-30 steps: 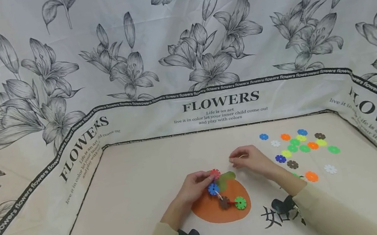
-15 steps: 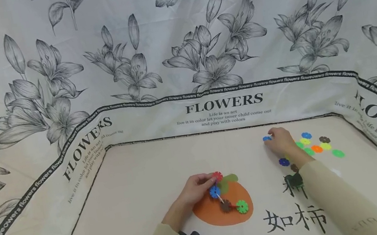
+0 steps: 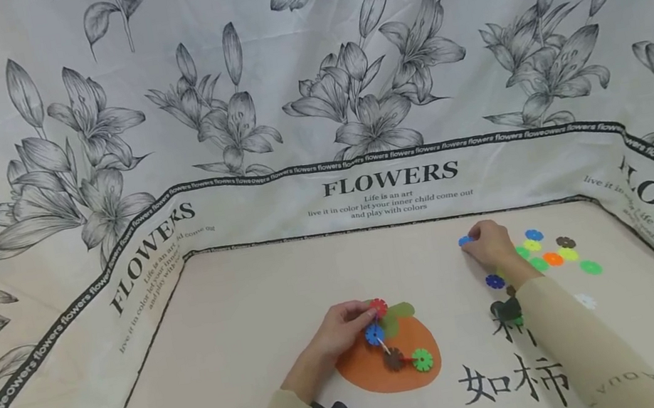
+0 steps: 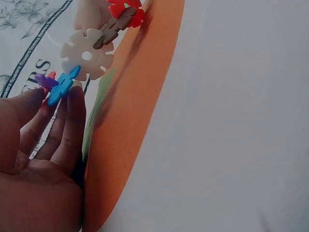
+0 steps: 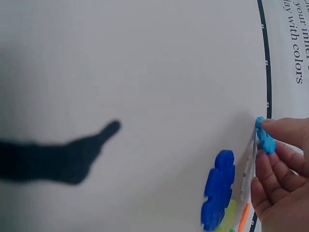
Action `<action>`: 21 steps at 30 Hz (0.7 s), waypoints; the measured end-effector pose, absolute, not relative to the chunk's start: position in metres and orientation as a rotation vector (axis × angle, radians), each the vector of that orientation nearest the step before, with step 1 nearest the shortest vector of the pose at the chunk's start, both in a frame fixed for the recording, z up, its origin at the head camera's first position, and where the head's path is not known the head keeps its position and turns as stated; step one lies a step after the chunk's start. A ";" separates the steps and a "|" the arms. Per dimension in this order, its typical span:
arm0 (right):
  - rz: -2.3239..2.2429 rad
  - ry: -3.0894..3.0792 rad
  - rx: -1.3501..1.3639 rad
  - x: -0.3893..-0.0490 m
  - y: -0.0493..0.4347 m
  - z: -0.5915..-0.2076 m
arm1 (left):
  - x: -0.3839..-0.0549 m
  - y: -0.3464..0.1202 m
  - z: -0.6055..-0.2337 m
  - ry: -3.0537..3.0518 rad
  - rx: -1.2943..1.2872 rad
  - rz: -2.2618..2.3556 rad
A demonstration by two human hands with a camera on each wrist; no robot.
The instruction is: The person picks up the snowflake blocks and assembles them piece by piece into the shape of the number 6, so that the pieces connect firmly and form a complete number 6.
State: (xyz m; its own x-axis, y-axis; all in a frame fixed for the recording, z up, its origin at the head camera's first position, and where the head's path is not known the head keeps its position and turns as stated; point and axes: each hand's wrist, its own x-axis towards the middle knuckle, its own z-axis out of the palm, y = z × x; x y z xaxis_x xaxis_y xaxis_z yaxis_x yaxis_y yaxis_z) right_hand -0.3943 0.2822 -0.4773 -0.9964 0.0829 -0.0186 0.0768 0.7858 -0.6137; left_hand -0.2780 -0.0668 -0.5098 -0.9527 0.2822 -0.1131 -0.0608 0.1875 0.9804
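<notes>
My left hand (image 3: 341,328) pinches one end of a chain of interlocking notched plastic discs. In the head view a red disc (image 3: 378,307) is at its fingertips, then a blue disc (image 3: 375,334), a brown disc (image 3: 394,359) and a green disc (image 3: 422,360). Seen from the left wrist, a purple disc (image 4: 46,81) is by the thumb, and a white disc (image 4: 87,54) joins the blue one. Farther right, my right hand (image 3: 491,245) pinches a single light blue disc (image 5: 265,137) between thumb and fingers, close to the tabletop.
Several loose discs lie right of my right hand, among them a dark blue disc (image 3: 494,281), a green disc (image 3: 591,267) and an orange disc (image 3: 553,258). An orange fruit print (image 3: 396,384) lies beneath the chain. A flower-printed cloth wall (image 3: 388,183) surrounds the table.
My right hand has moved from beside the chain to the far right and now pinches the light blue disc. My left hand keeps its grip on the chain, almost unmoved.
</notes>
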 end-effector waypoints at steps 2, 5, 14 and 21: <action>1.037 -2.936 -0.119 -0.393 0.283 -0.476 | -0.279 -0.067 -0.510 2.197 0.221 1.836; 1.051 -2.904 -0.056 -0.389 0.283 -0.475 | -0.279 -0.067 -0.510 2.200 0.236 1.839; 1.245 -2.809 0.146 -0.369 0.267 -0.467 | -0.279 -0.067 -0.510 2.213 0.260 1.823; 1.402 -2.783 0.277 -0.346 0.248 -0.462 | -0.278 -0.065 -0.512 2.207 0.240 1.827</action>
